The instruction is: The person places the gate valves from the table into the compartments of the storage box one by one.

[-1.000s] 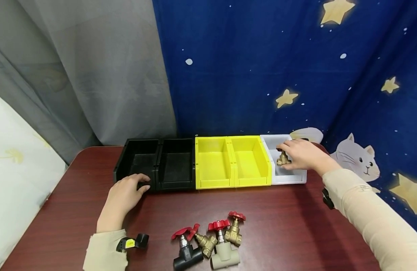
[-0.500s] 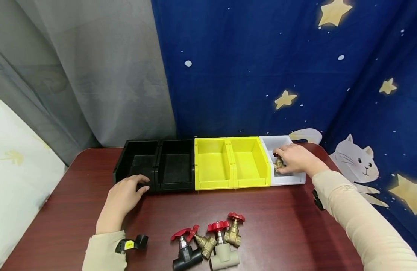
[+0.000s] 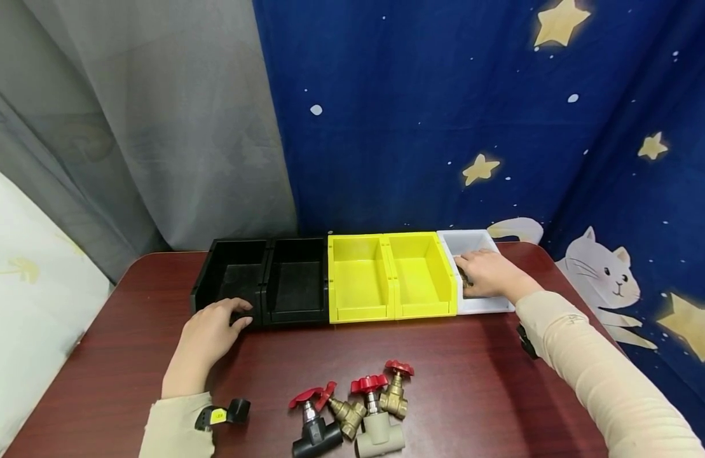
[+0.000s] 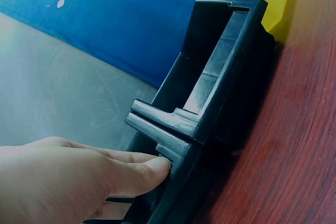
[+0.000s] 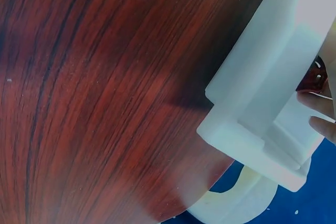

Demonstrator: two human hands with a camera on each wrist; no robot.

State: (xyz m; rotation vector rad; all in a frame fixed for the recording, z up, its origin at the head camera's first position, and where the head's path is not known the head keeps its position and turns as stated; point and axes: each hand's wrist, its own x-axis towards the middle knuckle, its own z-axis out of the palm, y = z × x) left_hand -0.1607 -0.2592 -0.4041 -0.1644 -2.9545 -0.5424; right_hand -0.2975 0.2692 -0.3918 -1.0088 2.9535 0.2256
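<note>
On a reddish-brown table [image 3: 461, 388], the right hand [image 3: 492, 273] pinches a valve [image 5: 316, 78] inside the white bin [image 3: 486, 306]; the left hand [image 3: 211, 332] touches a black bin [image 3: 238, 278] with its thumb, though whether it grips I cannot tell.

Black bins [image 3: 296, 315], yellow bins [image 3: 362, 314] and white bin [image 3: 489, 306] noted, with red-handled brass valves [image 3: 394, 404], black valve [image 3: 316, 437], beige valve [image 3: 379, 437], dark-red wood-grained table [image 3: 472, 394] and star-patterned blue curtain [image 3: 386, 159].
</note>
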